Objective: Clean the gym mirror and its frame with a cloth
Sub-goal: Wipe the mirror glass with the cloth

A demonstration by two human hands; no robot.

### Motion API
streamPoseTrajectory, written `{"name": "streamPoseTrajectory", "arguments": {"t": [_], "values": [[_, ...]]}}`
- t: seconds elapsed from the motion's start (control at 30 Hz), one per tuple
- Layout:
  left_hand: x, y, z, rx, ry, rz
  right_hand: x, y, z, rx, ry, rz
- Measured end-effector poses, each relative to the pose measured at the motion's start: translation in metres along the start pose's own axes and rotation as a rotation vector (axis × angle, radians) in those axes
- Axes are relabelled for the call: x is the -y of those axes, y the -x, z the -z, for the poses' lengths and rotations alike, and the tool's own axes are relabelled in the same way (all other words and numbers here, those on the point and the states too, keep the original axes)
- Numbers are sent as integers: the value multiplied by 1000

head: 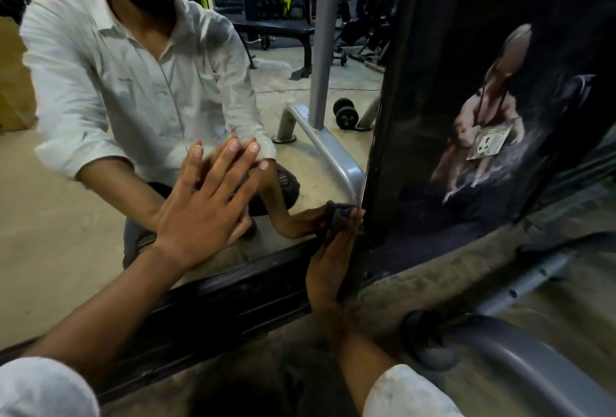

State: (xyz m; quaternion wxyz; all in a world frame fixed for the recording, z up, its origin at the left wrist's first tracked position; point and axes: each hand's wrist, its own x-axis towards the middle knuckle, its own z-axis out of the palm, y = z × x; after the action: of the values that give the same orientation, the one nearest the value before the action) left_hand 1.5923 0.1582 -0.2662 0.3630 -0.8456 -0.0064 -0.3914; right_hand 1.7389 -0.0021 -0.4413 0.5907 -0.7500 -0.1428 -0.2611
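Glossy smooth glass in the mirror (66, 216), dull dusty dark finish along the frame (233, 296), soft matt fabric in the cloth (338, 216), rough gritty concrete on the floor (416, 283), smooth grey-painted metal on the tube (533, 360), faint sheen over the printed panel (466, 49).

Dim indoor light, a murky dark right side, soft blur throughout, and wide-angle bending at the edges.
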Motion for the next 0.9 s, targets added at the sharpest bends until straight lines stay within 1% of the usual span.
{"name": "streamPoseTrajectory", "arguments": {"t": [0.07,0.13,0.2,0.27,0.33,0.43,0.5,0.57,0.63,0.67,0.73,0.8,0.9], "values": [[1,-1,2,9,-9,7,7,1,2,-28,-29,-48],[1,-2,5,19,-12,11,24,-2,5,-103,-82,-70],[1,-2,7,32,-15,11,50,-11,8,-130,-153,3],[1,-3,11,42,-9,9,83,-41,12,-101,-244,107],[2,-3,14,52,11,16,119,-81,19,-75,-267,201],[3,-3,17,74,45,13,159,-130,28,20,-228,464],[4,-3,17,84,35,24,160,-143,25,56,-57,684],[-1,-1,15,104,23,37,130,-143,25,147,153,942],[-8,3,11,137,22,36,75,-136,34,288,319,1242],[-11,5,9,149,19,35,45,-132,42,338,404,1404],[-16,9,4,161,6,45,-5,-131,59,442,557,1674],[-20,11,3,173,-3,57,-31,-140,65,517,673,1853],[-21,11,5,189,-10,64,-20,-153,66,564,682,1986]]}}
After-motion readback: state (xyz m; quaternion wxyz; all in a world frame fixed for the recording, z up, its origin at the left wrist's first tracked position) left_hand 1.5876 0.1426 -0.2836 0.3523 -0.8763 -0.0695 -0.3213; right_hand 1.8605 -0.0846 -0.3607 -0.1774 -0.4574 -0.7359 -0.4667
